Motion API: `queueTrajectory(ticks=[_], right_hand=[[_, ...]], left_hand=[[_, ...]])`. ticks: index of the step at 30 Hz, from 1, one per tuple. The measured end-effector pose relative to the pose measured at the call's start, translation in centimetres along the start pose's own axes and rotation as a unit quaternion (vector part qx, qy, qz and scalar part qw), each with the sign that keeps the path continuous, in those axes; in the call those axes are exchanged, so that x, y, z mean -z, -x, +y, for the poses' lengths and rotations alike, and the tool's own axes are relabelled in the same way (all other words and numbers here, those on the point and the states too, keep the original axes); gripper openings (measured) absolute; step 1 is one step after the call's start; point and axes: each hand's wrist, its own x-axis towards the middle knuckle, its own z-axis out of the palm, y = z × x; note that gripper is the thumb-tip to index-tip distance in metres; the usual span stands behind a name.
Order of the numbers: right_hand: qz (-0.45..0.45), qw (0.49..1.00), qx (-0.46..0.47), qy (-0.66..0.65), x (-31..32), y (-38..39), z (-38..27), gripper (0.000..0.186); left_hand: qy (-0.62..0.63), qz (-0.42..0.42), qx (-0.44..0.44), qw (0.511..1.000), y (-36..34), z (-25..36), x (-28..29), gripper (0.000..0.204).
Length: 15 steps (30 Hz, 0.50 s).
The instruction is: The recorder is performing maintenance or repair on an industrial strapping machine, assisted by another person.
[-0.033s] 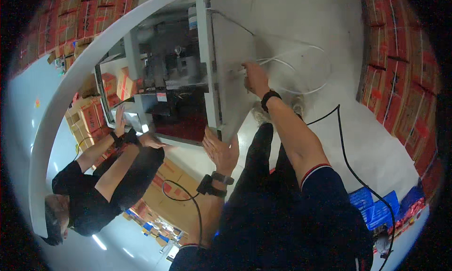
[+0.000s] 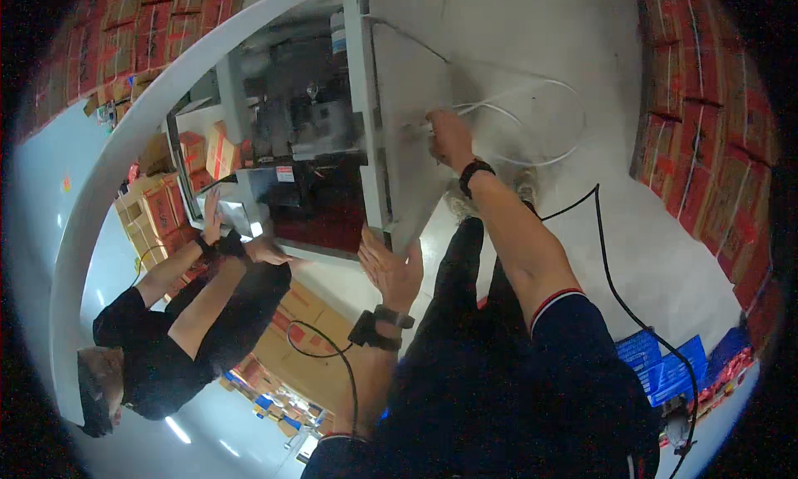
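Observation:
A grey-framed machine (image 2: 370, 188) with dark workings (image 2: 307, 121) and a dark red lower surface fills the upper middle, with a pale side panel (image 2: 403, 171) at its right. My left hand (image 2: 391, 271) is open, fingers stretched against the machine's lower right corner, a black strap round the wrist. My right hand (image 2: 450, 142) is closed at the side panel, fingers curled on something I cannot make out. A co-worker in black (image 2: 166, 354) at the left has both hands at the machine's lower left, one hand (image 2: 212, 213) raised along the frame, the other (image 2: 264, 250) at its bottom edge.
Stacked red cartons (image 2: 690, 146) line the right; more cartons (image 2: 166, 204) stand at the left, behind the machine. Coiled white tubing (image 2: 565, 150) and black cables (image 2: 615, 279) are on the right. Blue sheets (image 2: 665, 362) lie at lower right. A large carton (image 2: 303, 354) is low centre.

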Motion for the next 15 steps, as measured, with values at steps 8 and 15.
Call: queueTrajectory(ticks=[8, 15], right_hand=[[-0.049, 0.997, 0.015, 0.049, 1.7, 0.1, -0.8, 0.024], [-0.124, 0.992, 0.026, 0.011, 3.7, 0.7, 0.9, 0.019]], left_hand=[[-0.039, 0.049, -0.057, 0.996, 0.3, -0.4, -0.7, 0.081], [-0.032, 0.043, -0.060, 0.997, 0.2, -0.3, -0.4, 0.083]])
